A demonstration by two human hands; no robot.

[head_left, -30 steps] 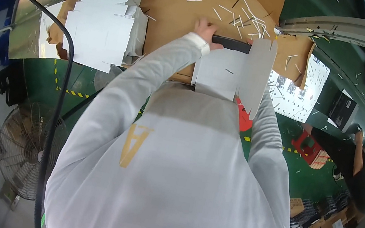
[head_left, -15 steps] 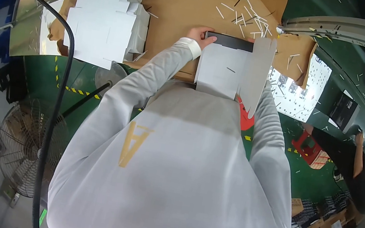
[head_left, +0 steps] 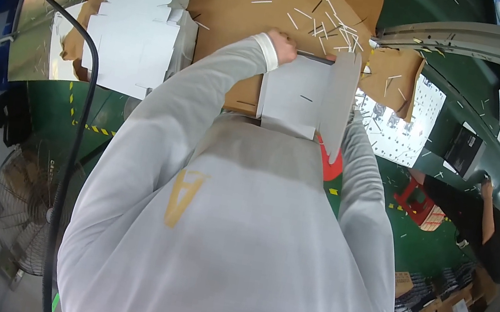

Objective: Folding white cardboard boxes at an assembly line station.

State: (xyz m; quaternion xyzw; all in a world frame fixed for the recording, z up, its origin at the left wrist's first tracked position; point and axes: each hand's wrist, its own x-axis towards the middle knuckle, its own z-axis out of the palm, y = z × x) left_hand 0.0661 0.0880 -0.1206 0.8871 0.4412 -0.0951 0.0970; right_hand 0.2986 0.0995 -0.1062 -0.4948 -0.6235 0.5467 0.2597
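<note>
A cardboard box (head_left: 293, 87), white inside with a dark far edge, lies unfolded in front of my body. My left hand (head_left: 282, 47) is closed at its far left corner, knuckles up, fingers curled over the edge. A tall pale side flap (head_left: 338, 101) stands up along the box's right side. Behind this flap most of my right hand (head_left: 331, 57) is hidden; only a bit of finger shows at the far right corner, so its grip cannot be made out. A small dark strip (head_left: 306, 98) lies on the white inner panel.
Brown paper (head_left: 235, 10) covers the bench, strewn with thin paper strips (head_left: 345, 32). White flat boxes (head_left: 136, 22) are stacked at left. A metal rail (head_left: 458, 37) stands at right beside a printed sheet (head_left: 402, 126). A black cable (head_left: 88, 94) hangs at left; another person (head_left: 485, 227) works at right.
My left hand has shifted from the left side of the far edge up over the corner. The dark far edge, broad before, now shows as a thin line. The whole view has slid slightly.
</note>
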